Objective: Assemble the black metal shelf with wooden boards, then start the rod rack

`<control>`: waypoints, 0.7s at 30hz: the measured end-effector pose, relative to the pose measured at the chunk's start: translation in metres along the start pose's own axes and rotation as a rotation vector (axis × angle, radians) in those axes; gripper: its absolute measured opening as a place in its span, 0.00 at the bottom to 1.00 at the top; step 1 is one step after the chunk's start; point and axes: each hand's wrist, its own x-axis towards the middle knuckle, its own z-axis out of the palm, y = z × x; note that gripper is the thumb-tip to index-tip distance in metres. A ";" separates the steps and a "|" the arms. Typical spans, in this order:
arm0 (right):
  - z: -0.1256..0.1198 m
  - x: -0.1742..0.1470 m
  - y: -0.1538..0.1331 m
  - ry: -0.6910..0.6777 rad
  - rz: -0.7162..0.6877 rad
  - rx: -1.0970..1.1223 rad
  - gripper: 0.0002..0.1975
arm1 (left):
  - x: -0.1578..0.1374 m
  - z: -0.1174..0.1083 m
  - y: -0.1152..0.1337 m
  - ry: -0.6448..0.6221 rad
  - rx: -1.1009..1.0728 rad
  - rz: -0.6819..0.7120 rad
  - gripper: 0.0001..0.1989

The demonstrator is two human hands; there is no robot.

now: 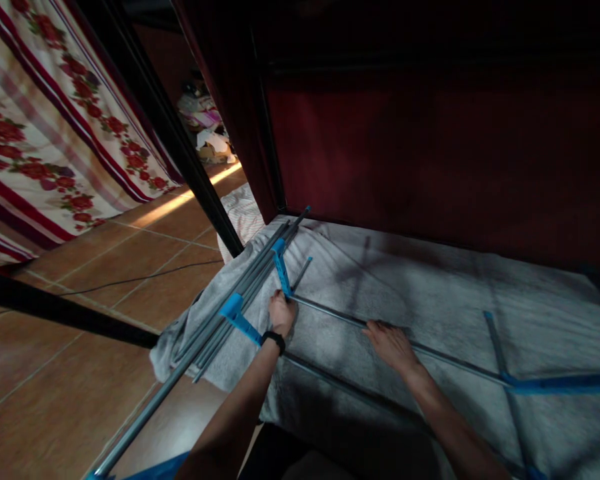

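Observation:
My left hand [283, 313], with a black band [273, 341] at the wrist, is closed around the lower end of a blue plastic connector [282, 270], where a grey metal tube meets it. My right hand [390, 343] grips that same metal tube [330, 310] farther along to the right. A second blue connector [240, 319] lies left of my left wrist, with a parallel tube [340, 381] running from it below my hands. On the right, the gripped tube reaches another blue piece [560, 384] and a short upright tube [494, 340].
Several loose grey tubes [215, 340] lie bundled along the left edge of the grey blanket [445, 287]. A dark red panel [420, 160] rises behind. Dark posts [180, 153] stand at left, before the tiled floor [55, 360], a black cable [145, 275] and a floral curtain [60, 133].

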 end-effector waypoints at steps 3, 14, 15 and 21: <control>0.003 0.000 -0.001 0.008 0.023 -0.015 0.17 | 0.000 0.000 0.001 0.003 0.036 -0.005 0.15; 0.004 -0.022 0.000 0.250 0.082 0.037 0.15 | 0.002 -0.006 0.002 -0.016 0.138 0.026 0.12; 0.005 -0.028 0.005 0.263 0.115 0.036 0.15 | 0.002 -0.007 0.002 -0.021 0.145 0.029 0.11; 0.005 -0.055 0.035 0.201 0.267 0.041 0.14 | 0.005 -0.011 0.005 -0.055 0.161 0.059 0.12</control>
